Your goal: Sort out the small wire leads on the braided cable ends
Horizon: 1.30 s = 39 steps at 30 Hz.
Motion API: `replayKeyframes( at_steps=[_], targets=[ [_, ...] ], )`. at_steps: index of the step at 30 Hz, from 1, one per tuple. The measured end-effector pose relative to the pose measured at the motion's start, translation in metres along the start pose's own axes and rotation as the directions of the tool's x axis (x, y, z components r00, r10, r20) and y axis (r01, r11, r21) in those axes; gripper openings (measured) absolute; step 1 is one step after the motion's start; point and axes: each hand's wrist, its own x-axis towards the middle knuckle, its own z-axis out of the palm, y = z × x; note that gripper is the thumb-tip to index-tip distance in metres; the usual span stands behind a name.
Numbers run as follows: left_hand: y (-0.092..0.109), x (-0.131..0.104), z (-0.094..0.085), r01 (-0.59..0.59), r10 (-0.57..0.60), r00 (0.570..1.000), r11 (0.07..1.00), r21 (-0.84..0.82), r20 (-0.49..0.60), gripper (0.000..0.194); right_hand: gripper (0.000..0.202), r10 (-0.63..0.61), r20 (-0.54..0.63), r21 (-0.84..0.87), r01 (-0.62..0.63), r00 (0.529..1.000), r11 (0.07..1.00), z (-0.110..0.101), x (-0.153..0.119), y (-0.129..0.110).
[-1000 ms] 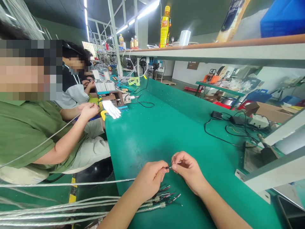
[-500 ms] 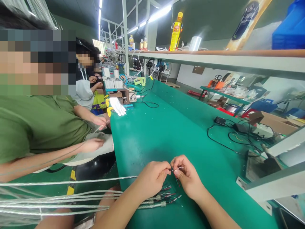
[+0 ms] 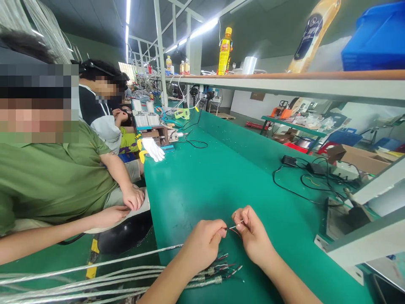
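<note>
My left hand point(image 3: 207, 240) is closed in a pinch around the end of a braided cable point(image 3: 171, 248), which runs in from the left edge. Thin wires point(image 3: 233, 228) come out of that end and reach my right hand point(image 3: 251, 230), whose thumb and fingers pinch them. Both hands hover just above the green bench top. Below my left wrist lie several more braided cables point(image 3: 202, 282), their stripped ends fanning into red, white and dark wires point(image 3: 232, 272). My fingers hide exactly where the wires leave the sheath.
A green bench point(image 3: 190, 185) stretches ahead under a shelf point(image 3: 272, 84) with bottles. Black cords with adapters point(image 3: 314, 169) lie to the right, near a metal post point(image 3: 367, 240). White gloves point(image 3: 153, 149) rest by a fixture at the far left. A person in green point(image 3: 57, 181) sits to my left.
My right hand has shifted slightly right, away from the left, with the wires stretched between them. The co-worker's hands have lowered to the lap. The view has turned a little.
</note>
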Motion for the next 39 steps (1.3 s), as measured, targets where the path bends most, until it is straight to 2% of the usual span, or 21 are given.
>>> replayKeyframes(
  at_steps=[8,15,35,39],
  targets=[
    [-0.001,0.002,0.002,0.007,-0.007,0.999,1.000,-0.012,-0.032,0.024,0.027,-0.057,-0.065,-0.180,0.044,0.996,0.983,-0.007,0.002,0.000],
    [0.001,0.001,0.001,0.017,-0.016,0.999,1.000,0.008,-0.030,0.024,0.027,-0.088,-0.082,-0.190,0.071,0.993,0.979,-0.016,0.006,0.000],
    [0.001,0.003,0.001,0.043,-0.043,0.998,0.999,0.000,-0.038,0.024,0.034,-0.050,-0.091,-0.145,0.036,0.995,0.989,-0.024,0.007,0.006],
    [0.002,0.003,-0.001,0.044,-0.044,0.998,0.999,0.006,-0.040,0.025,0.035,-0.084,-0.159,-0.108,0.068,0.984,0.992,-0.035,0.012,0.003]
  ],
)
